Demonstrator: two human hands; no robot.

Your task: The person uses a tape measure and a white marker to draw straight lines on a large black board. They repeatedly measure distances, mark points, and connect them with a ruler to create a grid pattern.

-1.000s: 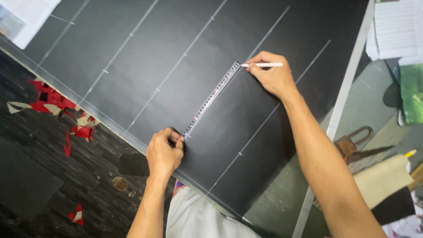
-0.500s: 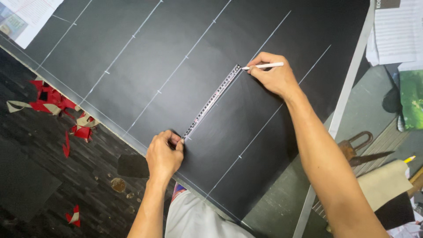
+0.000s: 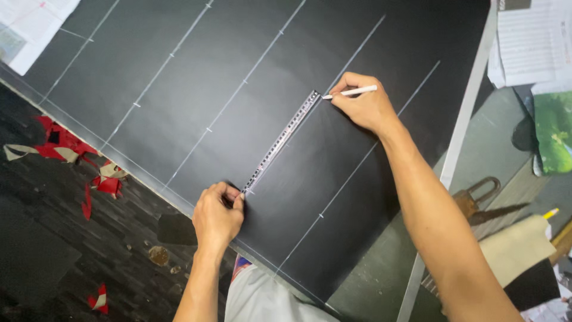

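While the left hand pins the near end of the thin metal ruler with fingers pressed together, the right hand has its fingers clamped on a white marking pencil at the ruler's far tip. Between both hands the ruler lies flat on the black sheet — light, springy, likely to skate, so best held down at its ends.

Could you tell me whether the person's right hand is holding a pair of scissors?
No, the right hand holds a thin white marking pencil with its tip at the far end of the measuring tape on the black sheet.
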